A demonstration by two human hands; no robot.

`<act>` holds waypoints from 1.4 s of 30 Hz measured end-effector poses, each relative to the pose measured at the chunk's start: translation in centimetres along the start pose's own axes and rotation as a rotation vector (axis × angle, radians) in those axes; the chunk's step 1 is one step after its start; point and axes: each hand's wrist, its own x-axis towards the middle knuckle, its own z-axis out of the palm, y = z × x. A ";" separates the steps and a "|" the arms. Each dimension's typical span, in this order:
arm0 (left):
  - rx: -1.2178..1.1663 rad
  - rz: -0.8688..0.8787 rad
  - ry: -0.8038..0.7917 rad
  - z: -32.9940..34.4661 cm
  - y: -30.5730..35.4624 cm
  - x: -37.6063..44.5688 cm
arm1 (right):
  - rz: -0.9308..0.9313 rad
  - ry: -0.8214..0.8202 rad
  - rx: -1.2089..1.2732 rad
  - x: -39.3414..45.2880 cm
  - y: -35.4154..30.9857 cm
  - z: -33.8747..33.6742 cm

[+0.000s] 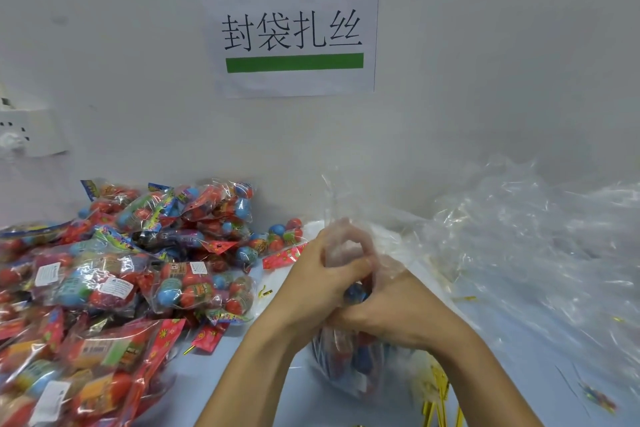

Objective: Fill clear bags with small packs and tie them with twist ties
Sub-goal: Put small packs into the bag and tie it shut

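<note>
1. the clear bag stands on the pale table in the lower middle of the view, holding red and blue small packs; every place below is given from this bag.
2. the left hand grips the bag's gathered neck from the left, its fingers curled round the plastic and its thumb pressed across the front.
3. the right hand grips the same neck from the right, fingers curled in under the left hand's, the two hands touching.
4. the loose top of the bag rises above both hands toward the wall.
5. to the left of the bag lies a heap of filled bags, red, blue and green inside.
6. to the right of the bag is a pile of empty clear bags, crumpled.
7. just right of the bag's base lie yellow twist ties; a few more lie scattered on the table.
8. on the wall above the bag hangs a white paper sign with green bars and black characters.
9. far to the left of the bag, a white wall socket is blurred.
</note>
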 end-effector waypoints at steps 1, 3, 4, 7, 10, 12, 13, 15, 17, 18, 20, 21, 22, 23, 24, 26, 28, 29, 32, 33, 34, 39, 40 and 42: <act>-0.020 -0.003 0.002 0.0 0.1 0.0 | 0.002 0.003 0.001 0.0 0.0 0.0; -0.046 -0.032 0.030 0.0 0.1 0.0 | -0.003 0.012 -0.006 0.1 0.0 0.1; -0.051 -0.048 0.041 0.0 0.2 0.0 | -0.008 0.019 -0.013 0.1 0.0 0.1; 0.089 -0.041 0.074 -0.4 0.9 0.0 | -0.017 0.072 -0.002 0.4 0.2 0.2; 0.293 0.015 0.087 -0.3 1.4 0.1 | -0.012 0.113 -0.016 0.7 0.4 0.4; 0.326 0.054 0.092 0.2 1.7 0.1 | -0.024 0.134 -0.041 0.8 0.4 0.5; 0.345 0.065 0.092 0.5 1.8 0.0 | -0.026 0.133 -0.056 0.9 0.4 0.5; 0.398 0.065 0.081 0.8 1.9 0.0 | -0.016 0.107 -0.107 1.0 0.7 0.4; 0.455 0.080 0.056 0.7 2.1 -0.1 | 0.004 0.086 -0.151 1.0 1.2 0.3; 0.502 0.094 0.042 0.6 2.3 -0.1 | 0.009 0.077 -0.158 1.0 1.4 0.3; 0.601 0.131 0.013 0.4 2.5 -0.2 | 0.009 0.031 -0.182 0.8 1.3 0.4; 0.625 0.139 -0.009 0.4 2.6 -0.2 | -0.003 -0.001 -0.216 0.8 1.2 0.4; 0.624 0.131 -0.033 0.5 2.5 -0.3 | -0.014 -0.032 -0.259 0.8 1.1 0.4; 0.609 0.112 -0.053 0.5 2.5 -0.3 | -0.017 -0.048 -0.281 0.7 1.0 0.3; 0.598 0.089 -0.068 0.6 2.4 -0.3 | -0.009 -0.050 -0.280 0.7 0.9 0.2; 0.608 0.065 -0.070 0.7 2.3 -0.4 | 0.006 -0.038 -0.278 0.7 1.0 0.0; 0.595 0.062 -0.048 0.8 2.4 -0.4 | 0.013 -0.028 -0.252 0.7 0.9 0.1; 0.574 0.056 -0.036 0.8 2.4 -0.3 | 0.025 -0.032 -0.262 0.7 0.7 0.2; 0.550 0.046 -0.020 1.1 2.6 -0.3 | -0.006 -0.035 -0.474 1.1 0.8 0.6; 0.547 0.043 -0.025 1.1 2.6 -0.3 | -0.003 -0.014 -0.517 1.1 0.9 0.6; 0.536 0.041 -0.036 1.0 2.8 -0.3 | 0.035 0.020 -0.489 1.2 1.2 0.4; 0.333 0.008 -0.026 -1.1 3.6 -0.4 | 0.328 0.338 0.135 0.6 1.4 -1.9; 0.278 -0.003 0.036 -1.5 3.3 -0.3 | 0.325 0.362 0.165 0.5 1.5 -2.3; 0.220 -0.025 0.162 -2.0 2.2 -0.1 | 0.347 0.360 0.264 0.4 1.4 -2.9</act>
